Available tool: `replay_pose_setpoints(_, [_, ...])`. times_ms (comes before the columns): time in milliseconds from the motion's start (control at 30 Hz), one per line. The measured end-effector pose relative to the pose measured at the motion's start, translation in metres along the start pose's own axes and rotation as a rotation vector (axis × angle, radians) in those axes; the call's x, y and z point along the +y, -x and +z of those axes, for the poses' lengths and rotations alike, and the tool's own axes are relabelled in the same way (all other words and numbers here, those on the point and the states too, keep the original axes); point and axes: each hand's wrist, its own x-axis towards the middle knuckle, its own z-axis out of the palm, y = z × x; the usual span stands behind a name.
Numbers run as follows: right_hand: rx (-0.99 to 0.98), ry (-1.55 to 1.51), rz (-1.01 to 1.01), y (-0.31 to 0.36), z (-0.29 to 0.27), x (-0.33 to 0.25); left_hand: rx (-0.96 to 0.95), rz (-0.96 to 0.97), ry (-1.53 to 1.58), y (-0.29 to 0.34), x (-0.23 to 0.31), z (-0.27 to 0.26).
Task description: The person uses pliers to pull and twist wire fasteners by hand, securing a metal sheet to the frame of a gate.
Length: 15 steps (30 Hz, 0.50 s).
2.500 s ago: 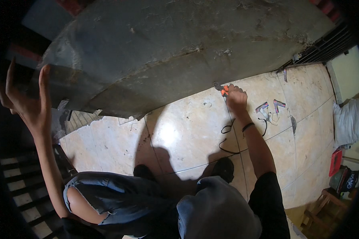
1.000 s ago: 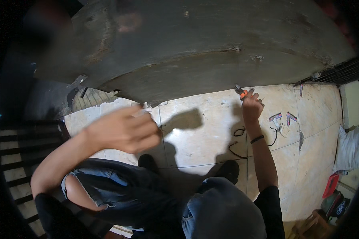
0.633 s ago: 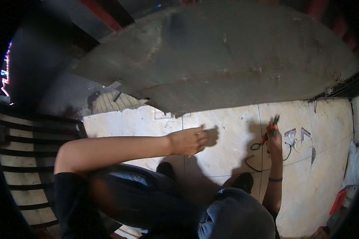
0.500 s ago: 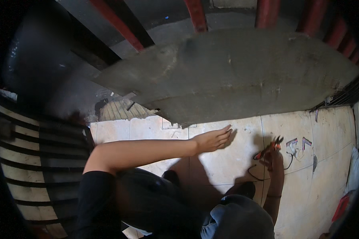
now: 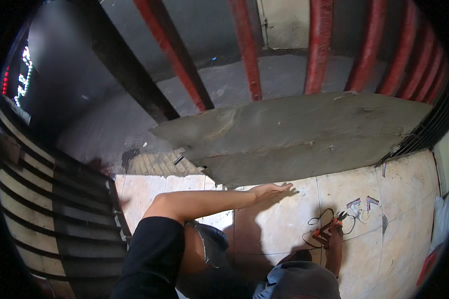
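My left hand (image 5: 272, 190) is stretched out over the pale floor tiles, its fingers extended, straight and holding nothing. It is close to the lower edge of a grey concrete slab (image 5: 289, 137). Over to the right, my right hand (image 5: 335, 238) grips a pair of pliers (image 5: 341, 217) with dark jaws and orange-red handles. The jaws point up and away from me. A thin black cable (image 5: 312, 221) curls on the tiles around that hand. Just beyond the pliers lie two small dark, bent strips (image 5: 371, 201) and some whitish scraps (image 5: 362, 215).
Red metal bars (image 5: 318, 50) rise behind the slab. On the left stands a dark slatted railing (image 5: 60, 214). Whitish plastic (image 5: 444, 214) and a red object (image 5: 427, 268) lie along the right edge. My knee (image 5: 195, 241) juts into the lower middle.
The view has tilted up, bringing more of the red bars into sight. My left hand has rolled over with its fingers still straight. The pliers stay in my right hand.
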Motion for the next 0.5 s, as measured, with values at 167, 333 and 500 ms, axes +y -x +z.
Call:
replay_pose_setpoints(167, [-0.252,0.136,-0.149,-0.039,-0.065,0.038,-0.104,-0.043,-0.125,-0.013,0.000,0.014])
replay_pose_setpoints(333, [-0.149,-0.084,0.096,-0.002,0.013,-0.009,-0.109,-0.064,0.020,-0.001,0.020,0.040])
replay_pose_setpoints(500, [-0.310,-0.120,-0.024,-0.037,-0.012,-0.004,-0.105,-0.021,0.040,-0.023,0.001,0.027])
